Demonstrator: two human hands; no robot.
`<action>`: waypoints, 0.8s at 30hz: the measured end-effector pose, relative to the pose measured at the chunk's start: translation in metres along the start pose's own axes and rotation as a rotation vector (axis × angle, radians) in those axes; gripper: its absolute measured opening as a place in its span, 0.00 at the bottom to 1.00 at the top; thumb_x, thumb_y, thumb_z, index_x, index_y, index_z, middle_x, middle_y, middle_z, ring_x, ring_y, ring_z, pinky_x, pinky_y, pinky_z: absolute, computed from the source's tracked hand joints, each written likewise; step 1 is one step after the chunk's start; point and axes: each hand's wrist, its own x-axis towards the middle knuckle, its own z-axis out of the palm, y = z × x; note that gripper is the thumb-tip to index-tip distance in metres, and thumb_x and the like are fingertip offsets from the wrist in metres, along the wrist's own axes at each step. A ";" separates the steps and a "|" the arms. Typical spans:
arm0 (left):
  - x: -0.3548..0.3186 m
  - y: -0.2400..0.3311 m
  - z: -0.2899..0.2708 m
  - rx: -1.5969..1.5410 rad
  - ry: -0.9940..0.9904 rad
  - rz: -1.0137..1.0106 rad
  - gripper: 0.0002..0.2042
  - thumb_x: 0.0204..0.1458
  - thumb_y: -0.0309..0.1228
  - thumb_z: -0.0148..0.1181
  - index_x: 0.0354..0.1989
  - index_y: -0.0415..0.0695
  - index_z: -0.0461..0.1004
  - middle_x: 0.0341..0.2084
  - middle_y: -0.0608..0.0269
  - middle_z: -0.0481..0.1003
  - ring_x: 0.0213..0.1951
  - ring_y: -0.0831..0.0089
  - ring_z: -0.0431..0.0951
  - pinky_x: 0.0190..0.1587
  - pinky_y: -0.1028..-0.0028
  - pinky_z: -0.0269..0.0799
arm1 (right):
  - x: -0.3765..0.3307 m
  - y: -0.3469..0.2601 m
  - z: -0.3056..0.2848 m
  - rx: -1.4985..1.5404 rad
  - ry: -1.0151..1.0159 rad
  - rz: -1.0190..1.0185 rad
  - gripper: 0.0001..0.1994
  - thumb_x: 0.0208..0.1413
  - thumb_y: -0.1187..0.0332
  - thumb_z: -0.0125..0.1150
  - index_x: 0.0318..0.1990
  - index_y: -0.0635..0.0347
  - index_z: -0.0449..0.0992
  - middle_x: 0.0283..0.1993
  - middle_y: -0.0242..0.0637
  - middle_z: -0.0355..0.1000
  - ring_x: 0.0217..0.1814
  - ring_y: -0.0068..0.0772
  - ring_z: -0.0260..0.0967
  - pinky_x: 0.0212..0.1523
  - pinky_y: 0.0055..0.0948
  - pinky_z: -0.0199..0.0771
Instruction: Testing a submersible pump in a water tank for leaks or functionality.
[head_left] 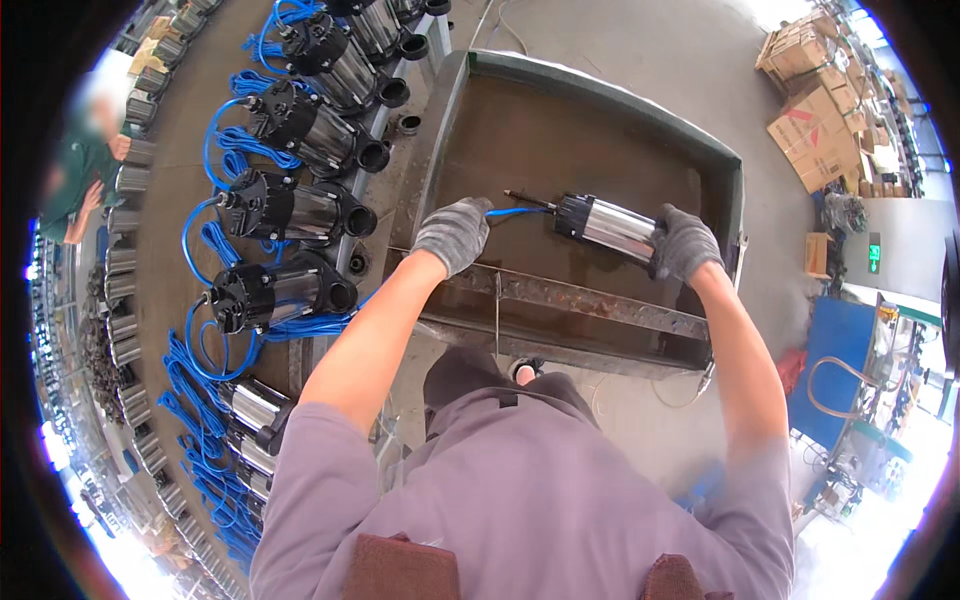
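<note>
A submersible pump (612,228) with a shiny metal body and black ends lies level over a metal tank of murky brown water. My right hand (688,244), in a grey glove, is closed around its right-hand black end. From the pump's left end comes a blue cable (512,211), which runs into my gloved left hand (455,236). That hand's fingers are wrapped round the cable, near the tank's left side. A thin dark rod with a pointed tip sticks out beside the cable. Whether the pump touches the water is hard to make out.
The tank's rim (600,88) surrounds the water, and a rusty crossbar (600,307) spans its near part. Several similar pumps (300,212) with coiled blue cables stand along the left. Cardboard boxes (815,135) are piled at far right. A person in green (82,180) is at far left.
</note>
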 end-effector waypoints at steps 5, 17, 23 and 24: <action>0.011 -0.003 0.014 0.026 -0.184 -0.066 0.17 0.59 0.23 0.50 0.55 0.44 0.77 0.44 0.44 0.80 0.45 0.46 0.82 0.48 0.54 0.78 | 0.037 0.002 0.053 0.013 -0.075 0.007 0.12 0.60 0.64 0.58 0.48 0.55 0.77 0.46 0.52 0.80 0.52 0.57 0.76 0.54 0.50 0.76; -0.009 -0.004 0.011 0.128 0.083 -0.235 0.12 0.58 0.37 0.55 0.42 0.46 0.81 0.41 0.49 0.80 0.43 0.46 0.80 0.47 0.52 0.77 | 0.072 -0.001 0.123 0.071 0.106 0.000 0.17 0.59 0.66 0.60 0.56 0.52 0.73 0.60 0.50 0.72 0.55 0.58 0.76 0.54 0.51 0.78; 0.000 0.003 0.009 0.153 0.028 -0.292 0.14 0.58 0.40 0.55 0.41 0.46 0.82 0.42 0.48 0.80 0.43 0.45 0.80 0.47 0.52 0.77 | 0.075 -0.011 0.134 0.095 0.150 0.034 0.17 0.58 0.69 0.58 0.55 0.53 0.73 0.58 0.50 0.73 0.51 0.61 0.77 0.50 0.52 0.78; 0.000 0.004 0.009 0.168 0.009 -0.303 0.14 0.58 0.41 0.55 0.40 0.46 0.82 0.42 0.48 0.80 0.43 0.45 0.80 0.47 0.52 0.77 | 0.073 -0.009 0.132 0.100 0.084 -0.006 0.19 0.59 0.69 0.57 0.58 0.54 0.72 0.61 0.51 0.71 0.54 0.59 0.76 0.53 0.51 0.78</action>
